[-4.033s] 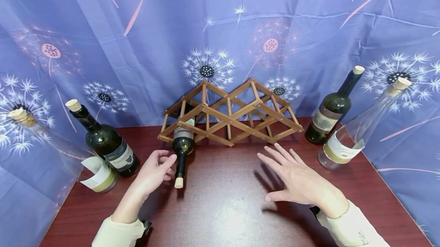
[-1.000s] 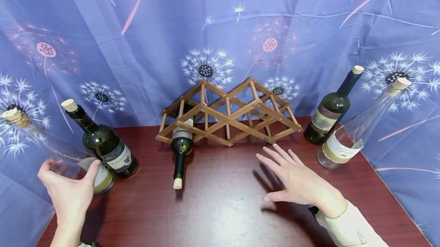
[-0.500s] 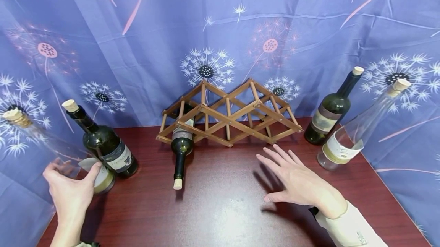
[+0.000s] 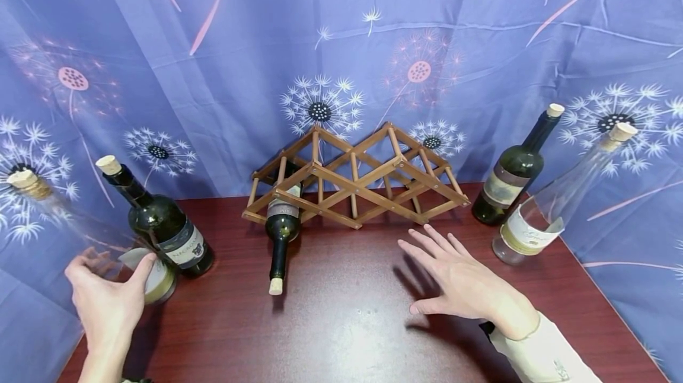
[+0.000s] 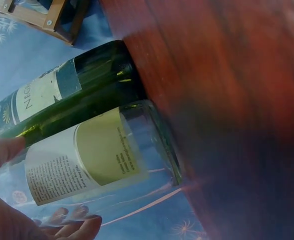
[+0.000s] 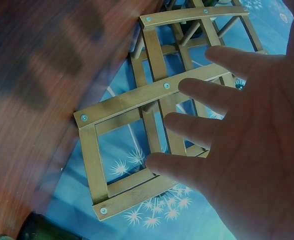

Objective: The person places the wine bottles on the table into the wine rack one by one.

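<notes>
My left hand (image 4: 104,300) is round the lower body of a clear glass bottle (image 4: 160,285), corked, with a white and yellow-green label. In the left wrist view the thumb lies on the near side of this bottle (image 5: 87,155) and the fingertips show through the glass. Close beside it stands a dark green wine bottle (image 4: 165,226) with a cork. A low wooden lattice wine rack (image 4: 354,187) sits at the back; another dark wine bottle (image 4: 283,229) lies in its left end, neck forward. My right hand (image 4: 459,276), fingers spread, hovers in front of the rack, holding nothing.
At the right stand a dark green bottle (image 4: 507,178) and a clear bottle (image 4: 533,226) with a white label, both corked. The table (image 4: 320,335) is reddish-brown wood. A blue dandelion-print cloth (image 4: 240,86) hangs behind and at the sides.
My left hand has left the neck of the racked bottle and moved left to the clear bottle. That bottle has tilted very slightly just now. My right hand stays put.
</notes>
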`<action>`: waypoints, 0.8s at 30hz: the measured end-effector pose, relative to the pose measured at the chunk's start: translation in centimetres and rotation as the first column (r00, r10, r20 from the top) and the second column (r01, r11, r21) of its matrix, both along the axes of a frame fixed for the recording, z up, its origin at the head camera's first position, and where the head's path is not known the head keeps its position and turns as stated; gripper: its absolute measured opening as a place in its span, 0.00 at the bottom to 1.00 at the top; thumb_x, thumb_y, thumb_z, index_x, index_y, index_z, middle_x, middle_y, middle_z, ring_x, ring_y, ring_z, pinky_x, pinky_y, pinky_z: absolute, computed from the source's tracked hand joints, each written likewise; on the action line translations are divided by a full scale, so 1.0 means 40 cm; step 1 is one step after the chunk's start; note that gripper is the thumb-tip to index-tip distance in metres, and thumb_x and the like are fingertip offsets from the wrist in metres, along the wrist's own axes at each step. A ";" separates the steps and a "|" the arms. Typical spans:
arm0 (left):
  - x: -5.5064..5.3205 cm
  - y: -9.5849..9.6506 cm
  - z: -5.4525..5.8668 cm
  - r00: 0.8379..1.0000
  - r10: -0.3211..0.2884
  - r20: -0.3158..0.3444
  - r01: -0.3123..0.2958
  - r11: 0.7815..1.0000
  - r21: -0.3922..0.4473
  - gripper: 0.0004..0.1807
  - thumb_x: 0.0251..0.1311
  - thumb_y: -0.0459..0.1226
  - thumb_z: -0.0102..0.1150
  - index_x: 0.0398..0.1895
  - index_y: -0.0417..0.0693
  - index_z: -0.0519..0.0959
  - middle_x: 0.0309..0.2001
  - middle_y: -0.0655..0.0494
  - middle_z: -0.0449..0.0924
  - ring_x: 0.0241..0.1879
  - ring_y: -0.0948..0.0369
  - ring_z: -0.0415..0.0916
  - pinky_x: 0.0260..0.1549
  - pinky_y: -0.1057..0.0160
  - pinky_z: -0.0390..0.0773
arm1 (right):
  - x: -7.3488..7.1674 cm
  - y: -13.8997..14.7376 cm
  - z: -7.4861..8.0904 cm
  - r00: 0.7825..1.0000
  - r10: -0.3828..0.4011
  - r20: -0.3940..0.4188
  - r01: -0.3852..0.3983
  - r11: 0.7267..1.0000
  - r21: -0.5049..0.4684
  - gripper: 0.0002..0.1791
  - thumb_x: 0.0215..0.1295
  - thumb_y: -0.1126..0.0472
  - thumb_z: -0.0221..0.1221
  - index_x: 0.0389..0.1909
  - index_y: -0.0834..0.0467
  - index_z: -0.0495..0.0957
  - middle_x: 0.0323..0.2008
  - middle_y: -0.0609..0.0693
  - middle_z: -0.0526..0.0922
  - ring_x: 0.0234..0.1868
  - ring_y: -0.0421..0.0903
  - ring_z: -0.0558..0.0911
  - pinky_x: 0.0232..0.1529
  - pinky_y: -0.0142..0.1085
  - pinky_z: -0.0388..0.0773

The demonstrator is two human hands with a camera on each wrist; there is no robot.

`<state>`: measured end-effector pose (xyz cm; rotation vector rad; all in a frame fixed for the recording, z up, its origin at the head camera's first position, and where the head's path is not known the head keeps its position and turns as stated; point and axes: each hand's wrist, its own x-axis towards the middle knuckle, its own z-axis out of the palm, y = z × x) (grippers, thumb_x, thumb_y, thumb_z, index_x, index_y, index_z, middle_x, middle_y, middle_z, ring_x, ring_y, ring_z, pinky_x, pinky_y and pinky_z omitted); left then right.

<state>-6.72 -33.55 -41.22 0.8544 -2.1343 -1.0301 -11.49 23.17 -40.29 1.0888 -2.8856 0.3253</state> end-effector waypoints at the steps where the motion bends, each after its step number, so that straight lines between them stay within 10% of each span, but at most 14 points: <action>1: 0.001 0.000 0.001 1.000 0.000 -0.001 0.000 1.000 -0.004 0.50 0.55 0.50 0.80 0.76 0.52 0.62 0.53 0.65 0.72 0.46 0.73 0.68 0.46 0.71 0.64 | 0.000 0.000 0.000 1.000 0.000 -0.001 0.000 1.000 0.000 0.62 0.53 0.24 0.70 0.84 0.50 0.60 0.83 0.56 0.58 0.83 0.64 0.53 0.74 0.71 0.54; 24: 0.043 0.072 0.077 0.988 -0.020 -0.155 0.010 0.998 -0.061 0.45 0.51 0.42 0.84 0.70 0.57 0.67 0.47 0.78 0.71 0.35 0.80 0.72 0.45 0.75 0.65 | 0.002 0.000 0.004 1.000 -0.004 0.004 0.004 1.000 0.007 0.62 0.54 0.25 0.71 0.84 0.49 0.59 0.83 0.55 0.56 0.83 0.63 0.52 0.74 0.71 0.54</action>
